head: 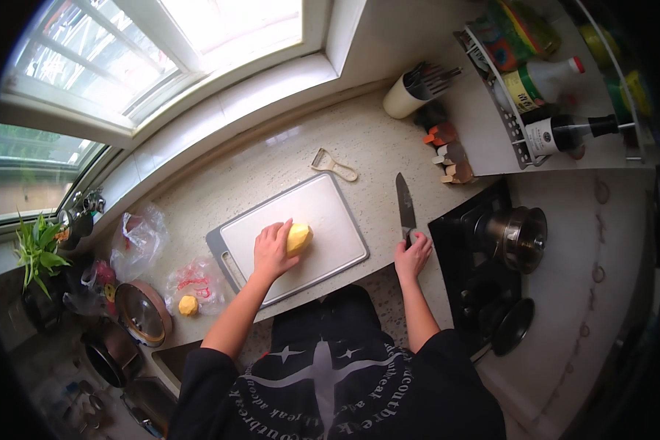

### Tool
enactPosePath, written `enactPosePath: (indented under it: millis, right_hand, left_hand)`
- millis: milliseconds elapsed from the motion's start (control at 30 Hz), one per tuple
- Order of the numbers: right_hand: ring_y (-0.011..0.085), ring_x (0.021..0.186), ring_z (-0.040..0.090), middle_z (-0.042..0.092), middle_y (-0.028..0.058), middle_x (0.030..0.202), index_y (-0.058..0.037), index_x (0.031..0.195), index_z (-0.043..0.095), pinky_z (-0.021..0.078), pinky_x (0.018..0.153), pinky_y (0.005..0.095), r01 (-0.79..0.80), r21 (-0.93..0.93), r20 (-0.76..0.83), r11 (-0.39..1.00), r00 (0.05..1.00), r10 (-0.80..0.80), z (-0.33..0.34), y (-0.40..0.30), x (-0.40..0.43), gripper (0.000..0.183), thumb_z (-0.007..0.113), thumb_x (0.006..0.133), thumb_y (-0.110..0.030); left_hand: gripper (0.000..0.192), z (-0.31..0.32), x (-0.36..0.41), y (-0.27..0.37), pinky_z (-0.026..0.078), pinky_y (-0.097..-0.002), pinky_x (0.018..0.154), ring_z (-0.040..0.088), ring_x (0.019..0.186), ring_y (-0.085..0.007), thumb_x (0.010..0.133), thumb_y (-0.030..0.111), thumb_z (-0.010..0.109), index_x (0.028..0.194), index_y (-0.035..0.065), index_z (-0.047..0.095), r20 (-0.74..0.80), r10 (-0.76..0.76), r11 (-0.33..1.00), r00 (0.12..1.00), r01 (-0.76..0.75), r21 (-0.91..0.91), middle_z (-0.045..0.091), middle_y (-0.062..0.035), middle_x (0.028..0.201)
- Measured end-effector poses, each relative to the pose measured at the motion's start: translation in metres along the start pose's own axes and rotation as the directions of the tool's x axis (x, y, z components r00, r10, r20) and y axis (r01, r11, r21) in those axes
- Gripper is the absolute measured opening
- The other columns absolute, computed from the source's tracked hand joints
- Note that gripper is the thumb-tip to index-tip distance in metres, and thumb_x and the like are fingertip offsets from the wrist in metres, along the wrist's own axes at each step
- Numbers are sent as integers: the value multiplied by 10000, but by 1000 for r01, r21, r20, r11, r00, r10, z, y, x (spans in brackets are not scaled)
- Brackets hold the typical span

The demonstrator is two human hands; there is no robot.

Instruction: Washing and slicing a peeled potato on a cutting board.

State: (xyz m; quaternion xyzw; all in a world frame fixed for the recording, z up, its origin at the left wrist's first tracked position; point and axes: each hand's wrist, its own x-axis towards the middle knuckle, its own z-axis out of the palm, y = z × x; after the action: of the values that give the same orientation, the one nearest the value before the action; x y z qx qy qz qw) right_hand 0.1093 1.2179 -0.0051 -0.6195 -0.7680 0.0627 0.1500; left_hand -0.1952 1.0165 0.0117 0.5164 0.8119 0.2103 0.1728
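Note:
A peeled yellow potato (299,239) rests on a white cutting board (330,220) with a grey rim. My left hand (273,247) grips its left side, the fingers curled over it. To the right of the board, my right hand (413,254) has its fingers around the handle of a kitchen knife (405,201). The blade points away from me over the countertop, and my fingers hide most of the handle. A smaller peeled potato (188,305) sits left of the board beside a thin plastic bag (197,283) with red print.
A peeler (335,166) lies behind the board. Right of the knife is a black cooktop (445,231) with a lidded pot (514,239). A utensil holder (401,99) and spice jars (455,171) stand at the back right. At left are a clear bag (137,242) and a glass lid (143,313).

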Motion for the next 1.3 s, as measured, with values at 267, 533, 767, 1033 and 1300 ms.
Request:
enactPosePath:
  millis: [267,533,767,1033,1300]
  right_hand:
    - [208,679,638,653,85,765,-17,1225,586,523,666,358,-18,644,-7,765,1000,29,22,-17,229,435,706,892,-269]
    - [124,477,497,619,86,732,-10,1301,539,401,425,308,-226,793,184,566,974,131,-23,-140,374,526,711,911,-319]
    - [120,507,574,658,68,722,-16,986,610,437,455,303,3,732,57,681,996,-66,-28,-138,389,300,714,913,-288]
    - [152,517,635,671,52,665,-28,938,621,495,529,298,376,597,-212,709,926,-312,-91,-173,347,318,729,904,-325]
    - [126,563,658,677,43,687,-20,981,638,506,542,266,461,604,-271,650,886,-377,-138,-190,324,293,751,889,-274]
  left_hand:
    - [897,15,5,5,514,-413,861,570,1044,-312,522,243,868,1347,166,526,-93,-66,997,993,63,-41,569,-99,1184]
    - [884,13,-5,8,510,-406,871,570,1051,-309,501,216,881,1322,180,555,-118,-145,989,982,146,4,574,-89,1189]
    - [873,12,0,10,515,-408,859,578,1037,-308,497,214,876,1313,187,566,-131,-149,989,980,147,-24,579,-88,1184]
    - [872,10,-1,8,519,-408,843,583,1028,-309,500,220,872,1316,187,566,-141,-135,991,981,133,-27,582,-90,1182]
    - [858,11,-4,5,516,-412,848,583,1024,-308,522,232,863,1323,183,562,-133,-123,992,983,121,-22,583,-94,1179]
